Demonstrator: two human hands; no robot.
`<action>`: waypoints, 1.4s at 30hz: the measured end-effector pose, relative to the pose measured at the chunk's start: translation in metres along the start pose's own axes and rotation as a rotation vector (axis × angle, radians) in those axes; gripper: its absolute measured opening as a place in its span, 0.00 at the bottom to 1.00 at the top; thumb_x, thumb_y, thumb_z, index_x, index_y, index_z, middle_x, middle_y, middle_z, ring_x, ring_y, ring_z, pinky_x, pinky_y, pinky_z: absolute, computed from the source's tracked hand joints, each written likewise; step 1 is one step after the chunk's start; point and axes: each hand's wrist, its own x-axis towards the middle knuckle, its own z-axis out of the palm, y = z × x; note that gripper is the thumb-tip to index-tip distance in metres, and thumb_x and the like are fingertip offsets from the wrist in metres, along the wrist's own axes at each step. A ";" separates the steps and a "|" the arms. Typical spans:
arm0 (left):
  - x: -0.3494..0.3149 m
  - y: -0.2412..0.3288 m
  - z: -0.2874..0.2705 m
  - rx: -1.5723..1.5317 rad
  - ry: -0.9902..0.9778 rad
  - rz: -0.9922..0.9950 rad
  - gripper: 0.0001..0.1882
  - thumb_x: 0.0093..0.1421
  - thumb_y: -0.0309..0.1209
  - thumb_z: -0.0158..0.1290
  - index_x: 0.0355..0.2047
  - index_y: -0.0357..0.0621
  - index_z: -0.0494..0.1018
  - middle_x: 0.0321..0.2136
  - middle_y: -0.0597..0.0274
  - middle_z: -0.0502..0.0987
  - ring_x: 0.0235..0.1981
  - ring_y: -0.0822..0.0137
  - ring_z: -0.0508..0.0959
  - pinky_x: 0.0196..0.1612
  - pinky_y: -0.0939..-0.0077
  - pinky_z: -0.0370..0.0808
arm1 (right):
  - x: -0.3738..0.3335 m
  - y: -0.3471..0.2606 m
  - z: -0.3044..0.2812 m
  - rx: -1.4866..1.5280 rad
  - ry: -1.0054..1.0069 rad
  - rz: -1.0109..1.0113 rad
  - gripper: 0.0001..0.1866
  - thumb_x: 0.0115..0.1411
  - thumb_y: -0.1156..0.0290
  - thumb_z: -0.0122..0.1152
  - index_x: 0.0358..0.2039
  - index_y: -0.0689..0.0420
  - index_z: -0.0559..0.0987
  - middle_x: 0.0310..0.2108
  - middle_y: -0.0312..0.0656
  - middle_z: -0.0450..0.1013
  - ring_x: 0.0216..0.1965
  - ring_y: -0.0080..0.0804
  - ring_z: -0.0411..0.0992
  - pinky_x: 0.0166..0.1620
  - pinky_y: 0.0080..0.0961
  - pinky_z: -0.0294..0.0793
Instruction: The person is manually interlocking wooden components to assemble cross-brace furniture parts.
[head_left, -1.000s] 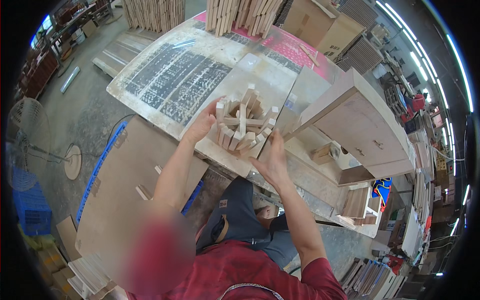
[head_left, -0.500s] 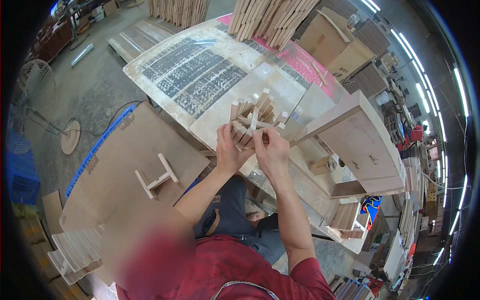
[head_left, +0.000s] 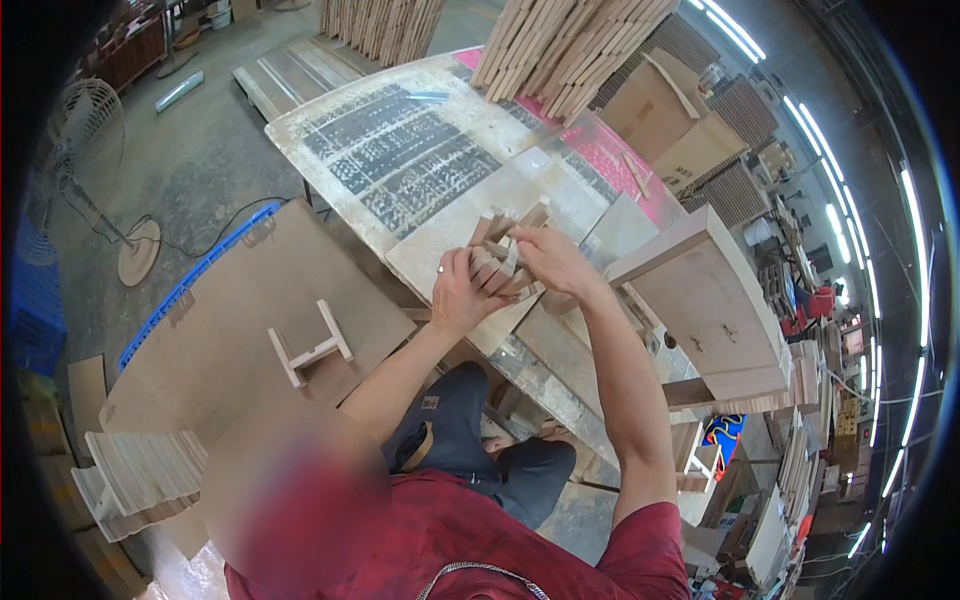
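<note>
A bundle of short pale wooden blocks (head_left: 486,268) stands on the worktable in front of me. My left hand (head_left: 462,295) is closed around its near left side, fingers curled over the pieces. On the right side, my right hand (head_left: 552,260) has its fingers bent and pressed together against a wooden block at the top of the bundle; the palm hides part of the pieces. Left of my left arm, a small H-shaped wooden frame (head_left: 312,346) lies on a brown board (head_left: 230,320), apart from both hands.
The worktable (head_left: 400,250) carries tall stacks of wooden slats (head_left: 560,50) at its far end. A large wooden box-like fixture (head_left: 705,300) stands right of my right arm. Stacked wooden frames (head_left: 140,475) sit at lower left. Cardboard boxes (head_left: 650,105) and a standing fan (head_left: 95,120) are farther off.
My right hand has shifted right and slightly up around the bundle, its elbow swinging outward. My left hand keeps its hold on the near left side. The whole view has shifted a little.
</note>
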 end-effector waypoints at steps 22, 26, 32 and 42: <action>-0.001 -0.010 -0.001 0.017 -0.069 0.005 0.48 0.37 0.47 0.76 0.52 0.36 0.65 0.46 0.44 0.70 0.45 0.43 0.76 0.45 0.54 0.78 | 0.049 0.016 0.028 -0.417 -0.606 0.114 0.22 0.62 0.61 0.45 0.33 0.67 0.81 0.38 0.61 0.78 0.41 0.53 0.77 0.43 0.44 0.75; 0.002 -0.008 0.004 0.007 -0.036 0.102 0.45 0.40 0.47 0.75 0.51 0.36 0.65 0.45 0.43 0.71 0.43 0.41 0.76 0.42 0.54 0.78 | 0.041 -0.020 0.016 -0.350 -0.617 0.366 0.23 0.60 0.60 0.48 0.38 0.65 0.85 0.46 0.57 0.80 0.46 0.50 0.79 0.50 0.42 0.75; 0.005 -0.006 0.010 -0.055 -0.066 0.018 0.37 0.38 0.38 0.78 0.40 0.41 0.65 0.30 0.53 0.74 0.31 0.51 0.75 0.36 0.57 0.73 | 0.053 0.058 0.060 -0.169 -0.472 0.369 0.34 0.66 0.42 0.44 0.52 0.58 0.82 0.53 0.50 0.78 0.51 0.47 0.77 0.48 0.43 0.77; 0.010 -0.054 0.016 -0.107 -0.093 0.228 0.41 0.46 0.42 0.74 0.53 0.33 0.66 0.44 0.44 0.70 0.47 0.43 0.72 0.50 0.53 0.71 | -0.145 -0.058 -0.006 0.438 0.396 0.088 0.21 0.64 0.59 0.63 0.44 0.65 0.73 0.35 0.49 0.74 0.37 0.39 0.75 0.43 0.35 0.76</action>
